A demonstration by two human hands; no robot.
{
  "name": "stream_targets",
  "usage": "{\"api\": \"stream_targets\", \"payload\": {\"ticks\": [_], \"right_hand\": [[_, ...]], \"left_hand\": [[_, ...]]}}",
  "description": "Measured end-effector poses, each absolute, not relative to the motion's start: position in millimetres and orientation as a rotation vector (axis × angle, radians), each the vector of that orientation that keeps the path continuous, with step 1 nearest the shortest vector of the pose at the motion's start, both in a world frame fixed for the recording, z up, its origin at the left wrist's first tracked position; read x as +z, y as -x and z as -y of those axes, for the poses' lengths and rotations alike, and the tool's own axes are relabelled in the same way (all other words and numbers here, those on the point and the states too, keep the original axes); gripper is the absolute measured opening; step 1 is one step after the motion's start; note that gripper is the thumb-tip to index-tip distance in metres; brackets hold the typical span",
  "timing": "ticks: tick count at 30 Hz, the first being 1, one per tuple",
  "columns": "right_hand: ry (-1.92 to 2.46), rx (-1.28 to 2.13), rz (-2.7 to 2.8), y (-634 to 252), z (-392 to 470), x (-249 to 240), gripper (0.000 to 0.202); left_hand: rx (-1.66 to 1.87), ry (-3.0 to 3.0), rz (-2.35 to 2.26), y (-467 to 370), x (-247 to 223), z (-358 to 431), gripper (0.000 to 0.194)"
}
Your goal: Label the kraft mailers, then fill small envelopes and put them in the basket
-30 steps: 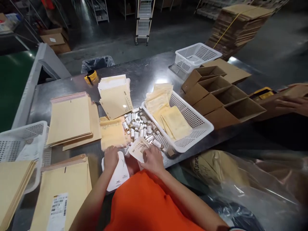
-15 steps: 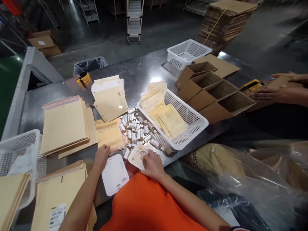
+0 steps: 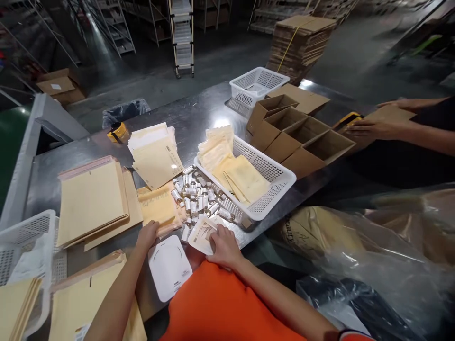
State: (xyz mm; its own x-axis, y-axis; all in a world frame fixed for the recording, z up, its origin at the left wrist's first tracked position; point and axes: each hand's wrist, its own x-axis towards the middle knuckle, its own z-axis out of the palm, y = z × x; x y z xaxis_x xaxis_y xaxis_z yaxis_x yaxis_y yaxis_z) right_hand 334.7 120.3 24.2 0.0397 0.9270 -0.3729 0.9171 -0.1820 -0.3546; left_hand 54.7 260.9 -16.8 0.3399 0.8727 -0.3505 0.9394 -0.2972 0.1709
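Note:
My right hand (image 3: 224,246) grips a small white rounded-corner packet (image 3: 202,235) with brown print, thumb on top. At the lower edge of a stack of yellow pouches (image 3: 156,206), my left hand (image 3: 148,235) has its fingers curled closed on the top pouch's edge. Just below that hand lies a white rounded-corner card or flat box (image 3: 169,267) with small print. Several little labelled bottles (image 3: 194,206) are heaped between the pouches and a white perforated basket (image 3: 280,192), which holds more yellow pouches (image 3: 247,177).
Kraft envelopes (image 3: 90,203) are stacked at left, near another white basket (image 3: 50,279). Printed cards (image 3: 154,161) and a yellow tape dispenser (image 3: 118,132) lie beyond. Open cardboard boxes (image 3: 302,158) stand at right, beside a co-worker's hands (image 3: 377,129). Plastic-wrapped bags (image 3: 330,237) are below.
The camera view has turned slightly, so the background sits lower and the right side has shifted left. Both hands keep nearly the same places, the right still gripping the white packet.

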Motion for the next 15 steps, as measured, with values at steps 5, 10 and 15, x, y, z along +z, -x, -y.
{"api": "stream_targets", "payload": {"ticks": [5,10,15], "right_hand": [[2.229,0.829,1.981,-336.7,-118.9,25.3,0.046],[2.201,0.749,1.992,-340.9,-115.4,21.0,0.044],[2.180,0.705,2.083,-339.2,-116.5,16.9,0.048]], "left_hand": [[-0.160,-2.309,-1.969,-36.5,29.8,-277.1,0.038],[-0.124,-2.511,-2.030,-10.2,94.6,-260.6,0.046],[-0.291,-2.410,-1.689,-23.4,79.1,-204.7,0.046]]}}
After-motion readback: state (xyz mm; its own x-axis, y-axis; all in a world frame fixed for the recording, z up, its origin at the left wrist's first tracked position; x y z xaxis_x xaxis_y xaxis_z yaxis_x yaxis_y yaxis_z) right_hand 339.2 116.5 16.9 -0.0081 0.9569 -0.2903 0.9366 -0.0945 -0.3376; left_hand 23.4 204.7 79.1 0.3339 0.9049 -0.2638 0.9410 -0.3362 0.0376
